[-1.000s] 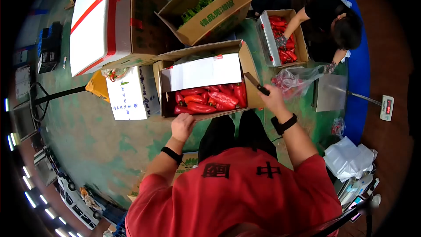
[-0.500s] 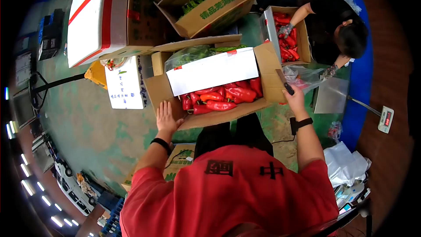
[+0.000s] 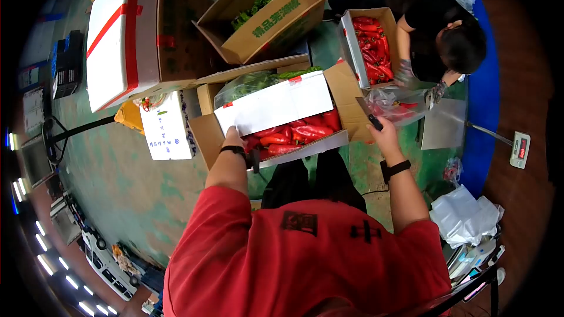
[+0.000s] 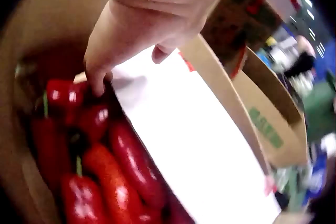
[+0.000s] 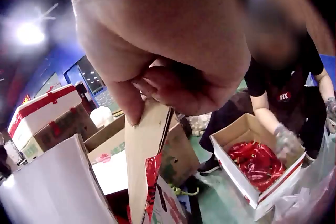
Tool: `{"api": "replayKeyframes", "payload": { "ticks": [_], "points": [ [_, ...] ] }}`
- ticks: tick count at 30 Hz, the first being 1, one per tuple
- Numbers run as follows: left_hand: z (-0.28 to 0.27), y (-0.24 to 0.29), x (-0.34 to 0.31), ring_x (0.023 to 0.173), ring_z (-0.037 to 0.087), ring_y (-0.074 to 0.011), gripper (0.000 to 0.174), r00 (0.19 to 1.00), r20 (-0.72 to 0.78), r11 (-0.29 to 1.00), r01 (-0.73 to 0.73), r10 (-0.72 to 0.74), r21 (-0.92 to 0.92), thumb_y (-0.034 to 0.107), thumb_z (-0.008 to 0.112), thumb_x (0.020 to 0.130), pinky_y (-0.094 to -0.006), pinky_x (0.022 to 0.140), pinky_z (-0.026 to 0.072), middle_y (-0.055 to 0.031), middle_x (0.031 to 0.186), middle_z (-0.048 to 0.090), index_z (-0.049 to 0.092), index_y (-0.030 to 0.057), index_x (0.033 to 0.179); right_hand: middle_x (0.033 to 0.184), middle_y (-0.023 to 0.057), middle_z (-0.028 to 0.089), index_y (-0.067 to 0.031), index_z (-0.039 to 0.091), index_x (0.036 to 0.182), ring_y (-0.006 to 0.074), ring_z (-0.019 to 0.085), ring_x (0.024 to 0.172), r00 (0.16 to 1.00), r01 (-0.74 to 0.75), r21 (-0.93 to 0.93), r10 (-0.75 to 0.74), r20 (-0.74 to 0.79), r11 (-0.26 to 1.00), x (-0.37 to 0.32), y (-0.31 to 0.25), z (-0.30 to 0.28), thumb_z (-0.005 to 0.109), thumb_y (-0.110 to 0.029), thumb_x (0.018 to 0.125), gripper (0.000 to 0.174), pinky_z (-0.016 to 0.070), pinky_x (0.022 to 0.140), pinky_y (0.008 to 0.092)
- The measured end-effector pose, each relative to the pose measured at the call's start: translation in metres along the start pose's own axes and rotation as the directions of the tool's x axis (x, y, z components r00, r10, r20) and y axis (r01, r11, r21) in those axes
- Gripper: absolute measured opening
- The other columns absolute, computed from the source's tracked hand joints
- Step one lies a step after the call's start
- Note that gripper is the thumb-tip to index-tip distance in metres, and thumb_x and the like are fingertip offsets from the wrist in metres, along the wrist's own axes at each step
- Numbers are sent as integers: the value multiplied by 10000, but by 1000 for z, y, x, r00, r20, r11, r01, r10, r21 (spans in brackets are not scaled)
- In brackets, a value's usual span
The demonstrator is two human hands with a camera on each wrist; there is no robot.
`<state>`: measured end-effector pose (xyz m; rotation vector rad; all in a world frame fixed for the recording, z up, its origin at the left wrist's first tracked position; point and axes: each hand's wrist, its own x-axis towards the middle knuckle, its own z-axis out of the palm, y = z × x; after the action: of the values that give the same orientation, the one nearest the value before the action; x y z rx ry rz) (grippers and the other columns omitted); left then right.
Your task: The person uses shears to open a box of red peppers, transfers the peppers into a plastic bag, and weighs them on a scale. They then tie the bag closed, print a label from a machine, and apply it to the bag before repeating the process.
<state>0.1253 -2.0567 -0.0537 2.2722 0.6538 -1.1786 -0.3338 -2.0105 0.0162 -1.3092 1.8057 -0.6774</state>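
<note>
An open cardboard box (image 3: 202, 141) of long red peppers (image 3: 305, 132) stands in front of my body. A white panel (image 3: 276, 103) with red tape at its ends lies across it, a bag of green peppers (image 3: 247, 85) behind. My left hand (image 3: 233, 137) grips the panel's left end; in the left wrist view its fingers (image 4: 97, 79) reach down beside the red peppers. At the box's right side, my right hand (image 3: 386, 135) holds a black-handled knife (image 3: 373, 121). In the right wrist view, its fingertips (image 5: 135, 111) are at the edge of a cardboard flap (image 5: 144, 150).
Behind stands another carton (image 3: 282, 20) of greens, with a white foam box (image 3: 108, 41) left of it. A person in black (image 3: 432, 29) crouches at the right by a second box of red peppers (image 3: 370, 50), a plastic bag (image 3: 399, 105) and a scale (image 3: 452, 123).
My left hand has gone from the box's front edge, past its left flap, onto the white panel. My right hand has moved right with the knife, and the box's side flaps now spread outward.
</note>
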Motion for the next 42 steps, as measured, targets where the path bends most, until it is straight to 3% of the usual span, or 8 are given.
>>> {"api": "replayKeyframes", "payload": {
  "ticks": [6,18,20,22,26,30,32,42],
  "points": [
    [-5,-19,-37,799,536,-222,286,938,258,842,-59,230,-536,288,416,811,-327,704,464,-104,920,539,518,59,950,686,153,542,-8,540,777,306,520,632,996,-70,21,68,60,997,0,-5,-2,655,-153,670,213,409,578,344],
    [44,130,-37,956,503,-288,318,685,456,798,-324,568,-508,126,486,816,-388,822,459,-162,1026,480,388,-53,1060,655,164,517,-22,500,710,343,516,645,1000,25,-74,-25,1,997,3,-14,1,631,-198,670,223,387,542,399],
    [64,145,143,726,586,-282,299,-87,536,-298,-899,840,321,253,506,807,-343,645,478,-110,830,596,522,-18,932,661,165,522,-26,495,706,348,516,655,999,38,-137,-43,-33,990,-2,-18,2,630,-208,670,230,389,544,408],
    [58,64,-4,612,560,-177,193,538,318,575,-818,781,-27,170,539,783,-303,518,456,-106,748,598,551,-12,846,668,160,533,-32,525,740,324,536,659,999,-18,-143,12,-42,990,-17,-27,0,638,-203,671,216,402,550,389],
    [1,-69,-50,886,553,-317,455,85,870,-314,-912,486,265,361,456,836,-387,759,437,-232,959,563,460,-3,1108,684,155,548,-36,562,810,286,554,632,977,3,38,5,-213,999,-76,-25,-2,652,-190,671,227,418,552,356],
    [-74,-130,-152,1029,479,-335,533,217,976,-589,-791,-17,165,291,489,800,-377,866,389,-220,1133,478,328,60,1253,654,143,546,-31,567,811,262,535,587,920,-249,73,259,-293,966,-178,-1,-3,642,-188,682,216,412,551,336],
    [-87,-153,-120,1093,427,-327,643,-261,965,-626,-757,28,-187,172,534,756,-368,909,362,-211,1245,373,216,17,1293,624,129,537,-34,570,802,237,522,575,873,-269,94,284,-397,959,-234,41,7,624,-197,698,201,403,549,328],
    [-68,-135,-129,916,538,-359,516,71,970,-703,-676,234,219,87,293,816,-400,780,421,-191,1132,495,238,177,1321,582,39,507,-58,561,826,145,487,495,543,-467,591,741,-396,658,-406,157,-32,547,-197,773,149,401,464,286]
  ]
}}
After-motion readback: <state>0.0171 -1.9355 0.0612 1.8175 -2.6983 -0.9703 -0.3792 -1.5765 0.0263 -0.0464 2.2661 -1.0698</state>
